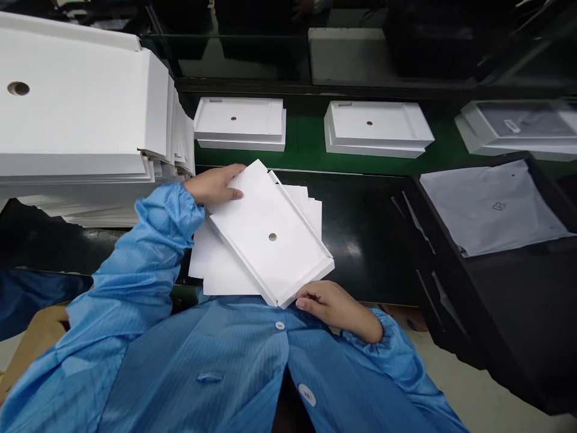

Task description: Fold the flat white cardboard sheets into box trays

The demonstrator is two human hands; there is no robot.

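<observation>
A white cardboard tray (252, 222) with a small round hole lies tilted across the middle of the view, its long sides folded up. My left hand (214, 185) grips its upper left end, thumb on the top face. At the lower right corner, my right hand (331, 304) is closed on the folded edge with thumb and fingers. The end flap near my left hand looks flat, while the near end stands folded. Beneath the tray lie white cardboard sheets (225, 273), partly covered by it.
A tall stack of white card trays (85, 120) stands at the left. Along the green strip (306, 135) sit white box trays (238, 120), another pair (378, 123), and one holding a bagged dark item (523, 123). A black bin (509, 300) with a plastic bag (491, 207) is at the right.
</observation>
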